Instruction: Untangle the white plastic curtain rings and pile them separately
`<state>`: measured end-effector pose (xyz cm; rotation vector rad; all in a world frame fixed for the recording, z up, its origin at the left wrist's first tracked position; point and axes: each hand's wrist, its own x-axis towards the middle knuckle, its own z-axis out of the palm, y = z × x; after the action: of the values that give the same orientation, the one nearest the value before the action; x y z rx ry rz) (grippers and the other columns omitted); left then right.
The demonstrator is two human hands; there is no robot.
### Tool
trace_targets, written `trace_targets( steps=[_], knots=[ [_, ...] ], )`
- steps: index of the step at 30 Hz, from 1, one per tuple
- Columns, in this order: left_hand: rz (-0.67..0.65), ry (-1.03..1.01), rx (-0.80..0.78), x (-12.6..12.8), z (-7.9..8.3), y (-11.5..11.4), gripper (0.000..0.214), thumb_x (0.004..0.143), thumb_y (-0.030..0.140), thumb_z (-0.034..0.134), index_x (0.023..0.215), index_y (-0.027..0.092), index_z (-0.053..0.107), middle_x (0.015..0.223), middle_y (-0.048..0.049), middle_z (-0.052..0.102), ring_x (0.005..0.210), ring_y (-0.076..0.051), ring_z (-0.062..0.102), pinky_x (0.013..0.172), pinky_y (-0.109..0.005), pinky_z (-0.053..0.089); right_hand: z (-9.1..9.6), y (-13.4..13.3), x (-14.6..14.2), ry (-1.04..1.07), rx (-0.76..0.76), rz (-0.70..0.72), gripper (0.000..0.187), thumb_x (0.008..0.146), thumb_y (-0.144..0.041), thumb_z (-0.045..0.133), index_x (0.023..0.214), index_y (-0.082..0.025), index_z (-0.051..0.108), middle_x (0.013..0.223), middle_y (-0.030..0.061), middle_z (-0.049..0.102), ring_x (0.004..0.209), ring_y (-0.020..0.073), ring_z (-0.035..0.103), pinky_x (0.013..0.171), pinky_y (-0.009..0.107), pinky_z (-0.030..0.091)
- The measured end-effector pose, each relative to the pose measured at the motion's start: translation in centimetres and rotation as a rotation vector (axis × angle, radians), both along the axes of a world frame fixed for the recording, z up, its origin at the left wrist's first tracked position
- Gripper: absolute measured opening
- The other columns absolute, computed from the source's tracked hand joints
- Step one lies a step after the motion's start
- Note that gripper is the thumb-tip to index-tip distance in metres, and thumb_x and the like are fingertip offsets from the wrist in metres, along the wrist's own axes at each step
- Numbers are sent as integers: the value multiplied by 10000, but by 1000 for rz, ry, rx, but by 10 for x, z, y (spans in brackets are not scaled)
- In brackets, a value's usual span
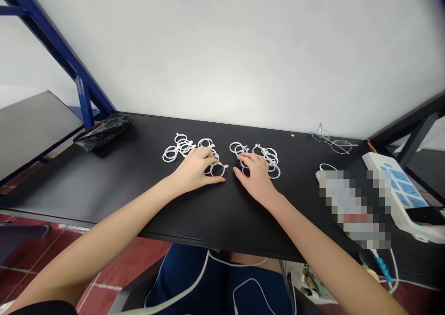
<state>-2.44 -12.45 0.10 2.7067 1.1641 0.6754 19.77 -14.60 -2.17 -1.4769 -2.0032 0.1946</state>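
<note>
Two loose clusters of thin white rings, each ring with a small knob or tab, lie on the black tabletop (215, 213). My left hand (196, 169) rests over the right side of the left ring cluster (170, 154). Its thumb and fingers are apart, with a white ring (217, 170) lying between them. My right hand (255, 173) lies over the right ring cluster (271, 156), thumb and index finger spread, and partly covers several rings. Neither hand visibly grips a ring, though the fingertips hide some contact. A narrow gap separates the two hands.
A crumpled black plastic bag (102, 133) lies at the far left. Eyeglasses (342, 146) sit near the back wall. On the right are a phone-like device with blurred surface (351, 211), a cable (394, 264) and a white power strip (396, 185). Blue metal posts (83, 102) frame the left side.
</note>
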Motion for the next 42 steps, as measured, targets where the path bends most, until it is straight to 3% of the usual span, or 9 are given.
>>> trace_targets(
  steps=[8, 19, 42],
  knots=[
    [-10, 28, 16, 1, 1, -3, 339, 871, 402, 600, 1116, 171, 641, 959, -83, 575, 913, -239, 538, 864, -405, 416, 10, 0, 1, 31, -69, 54, 171, 823, -144, 556, 932, -213, 668, 966, 61, 707, 996, 281, 589, 956, 490, 393],
    [-19, 40, -8, 1, 2, -6, 317, 876, 338, 587, 1147, 183, 641, 986, -86, 590, 978, -255, 549, 896, -418, 417, 13, -2, -1, 98, -56, 105, 162, 810, -111, 560, 880, -215, 662, 929, 49, 717, 957, 263, 605, 921, 464, 428],
    [-34, 40, 25, 1, 0, -5, 305, 879, 348, 606, 1105, 149, 650, 967, -78, 587, 969, -242, 541, 893, -402, 424, 18, -5, -5, 341, 259, 103, 66, 842, -151, 624, 842, -217, 622, 855, 29, 714, 841, 213, 671, 816, 393, 513]
  ],
)
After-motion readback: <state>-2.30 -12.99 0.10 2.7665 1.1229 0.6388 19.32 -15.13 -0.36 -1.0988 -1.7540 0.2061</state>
